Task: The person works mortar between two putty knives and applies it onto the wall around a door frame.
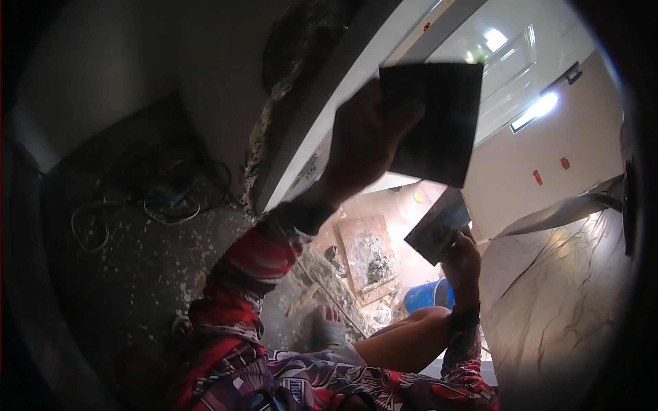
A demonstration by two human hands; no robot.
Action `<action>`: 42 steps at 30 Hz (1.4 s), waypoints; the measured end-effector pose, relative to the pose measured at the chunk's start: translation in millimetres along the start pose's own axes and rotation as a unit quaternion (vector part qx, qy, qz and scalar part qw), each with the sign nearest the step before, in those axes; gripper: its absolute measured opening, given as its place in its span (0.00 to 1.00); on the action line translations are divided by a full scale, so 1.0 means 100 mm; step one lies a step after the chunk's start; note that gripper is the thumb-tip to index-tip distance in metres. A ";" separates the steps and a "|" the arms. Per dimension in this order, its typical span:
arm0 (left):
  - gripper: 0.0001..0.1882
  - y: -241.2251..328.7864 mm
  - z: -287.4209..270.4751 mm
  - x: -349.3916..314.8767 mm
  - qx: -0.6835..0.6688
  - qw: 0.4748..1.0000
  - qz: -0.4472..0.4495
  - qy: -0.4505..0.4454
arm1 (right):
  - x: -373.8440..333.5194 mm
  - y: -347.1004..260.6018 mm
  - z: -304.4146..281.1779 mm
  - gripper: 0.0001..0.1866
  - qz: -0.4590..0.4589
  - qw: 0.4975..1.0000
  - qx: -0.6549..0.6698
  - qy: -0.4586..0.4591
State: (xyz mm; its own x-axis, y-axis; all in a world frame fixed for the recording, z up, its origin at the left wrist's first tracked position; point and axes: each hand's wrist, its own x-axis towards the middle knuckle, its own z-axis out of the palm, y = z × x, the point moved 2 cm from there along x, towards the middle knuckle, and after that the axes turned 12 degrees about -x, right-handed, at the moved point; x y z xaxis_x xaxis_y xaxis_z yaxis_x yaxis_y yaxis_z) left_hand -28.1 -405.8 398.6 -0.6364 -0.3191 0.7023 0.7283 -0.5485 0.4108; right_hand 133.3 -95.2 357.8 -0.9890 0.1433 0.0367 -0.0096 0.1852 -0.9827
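My left hand (pixel 370 137) is raised high at the centre, closed around a wide putty knife (pixel 442 127) whose dark, square blade faces me in shadow. Lower and to the right, my right hand (pixel 463 264) grips a second putty knife (pixel 436 225), its smaller-looking blade tilted up to the left. The right blade's upper corner lies just below the left blade's lower edge; I cannot tell whether they touch. Both handles are mostly hidden by my fingers. A white door frame (pixel 329 96) runs diagonally behind my left hand.
On the floor lies a board (pixel 351 241) with a heap of grey plaster (pixel 377 268). A blue bucket (pixel 425 296) stands beside my knee, with rubble around. Plastic sheeting (pixel 562 294) hangs at right. A dark tool (pixel 177 195) with a looped cable lies at left.
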 end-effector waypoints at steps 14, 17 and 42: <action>0.14 -0.95 -1.11 -2.75 0.048 0.862 -0.503 0.036 | 0.14 0.81 -0.38 0.15 0.149 0.988 0.013 0.023; 0.15 -1.02 -1.23 -2.89 0.086 0.853 -0.515 -0.024 | 0.09 1.43 -0.45 0.12 0.194 0.977 0.064 0.053; 0.07 -2.58 -0.06 -3.01 0.331 0.729 -0.285 -0.527 | 0.11 3.72 -0.54 0.04 0.262 0.856 0.405 0.187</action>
State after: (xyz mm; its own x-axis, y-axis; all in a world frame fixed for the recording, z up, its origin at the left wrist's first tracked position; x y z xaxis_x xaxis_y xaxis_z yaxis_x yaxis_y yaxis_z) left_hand -26.2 -173.2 77.4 -0.5886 0.7777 0.2207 0.6068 0.2446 0.7563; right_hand 127.0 28.2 2.1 -0.7744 0.3290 -0.5405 0.1715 -0.7131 -0.6797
